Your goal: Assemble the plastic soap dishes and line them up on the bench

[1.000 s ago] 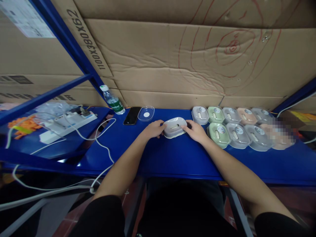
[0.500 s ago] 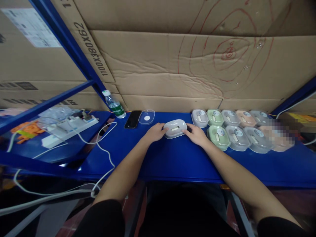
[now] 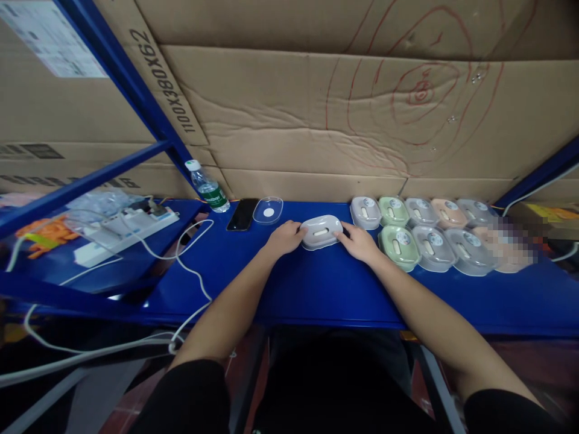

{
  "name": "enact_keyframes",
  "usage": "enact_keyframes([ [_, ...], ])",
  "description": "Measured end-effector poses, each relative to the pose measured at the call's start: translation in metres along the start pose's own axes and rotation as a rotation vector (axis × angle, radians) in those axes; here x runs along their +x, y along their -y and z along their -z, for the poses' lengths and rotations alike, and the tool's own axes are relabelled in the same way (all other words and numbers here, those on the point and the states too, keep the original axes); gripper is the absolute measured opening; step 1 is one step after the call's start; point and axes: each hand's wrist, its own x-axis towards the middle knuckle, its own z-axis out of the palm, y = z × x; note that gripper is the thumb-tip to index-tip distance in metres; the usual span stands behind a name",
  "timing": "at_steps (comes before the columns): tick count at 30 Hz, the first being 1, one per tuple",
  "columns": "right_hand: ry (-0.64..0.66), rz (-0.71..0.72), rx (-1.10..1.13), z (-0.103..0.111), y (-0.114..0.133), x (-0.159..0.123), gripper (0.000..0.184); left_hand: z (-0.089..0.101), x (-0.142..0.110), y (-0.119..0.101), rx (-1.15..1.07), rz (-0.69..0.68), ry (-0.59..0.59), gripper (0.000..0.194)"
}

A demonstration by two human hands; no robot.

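A pale grey oval soap box (image 3: 322, 231) with a clear cover rests on the blue table in front of me. My left hand (image 3: 286, 237) grips its left end, thumb on the near side of the rim. At its right end my right hand (image 3: 358, 241) holds on in the same way. The fingers behind the box are partly hidden. To the left lies a loose clear lid (image 3: 277, 215) with a round white sticker. Two rows of similar covered boxes stand to the right, among them a green one (image 3: 400, 248) nearest my right hand.
Left of the lid lie a dark phone (image 3: 242, 214) and a water bottle (image 3: 212, 191). A white power strip (image 3: 126, 235) with cables sits further left, one cable (image 3: 199, 278) looping over the table. Cardboard (image 3: 271, 90) walls the back, and a blue frame post (image 3: 131, 84) slants at left.
The view has shifted slightly. Both hands keep their hold on the soap box, which has hardly moved and looks tilted a little differently.
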Motion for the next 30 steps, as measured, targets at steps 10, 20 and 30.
enact_keyframes([
  [10, -0.046, 0.074, 0.087, -0.0071, -0.0059, 0.0025, 0.069, -0.0025, 0.0043, 0.0045, 0.019, 0.051, 0.025, 0.048],
  [20, -0.041, 0.061, 0.036, -0.0002, -0.0052, 0.0041, 0.040, -0.0049, 0.0055, 0.0039, 0.032, 0.095, -0.018, 0.052],
  [30, -0.078, 0.094, 0.077, -0.0059, -0.0065, 0.0043, 0.042, -0.0050, 0.0089, 0.0043, 0.005, 0.154, -0.015, 0.050],
])
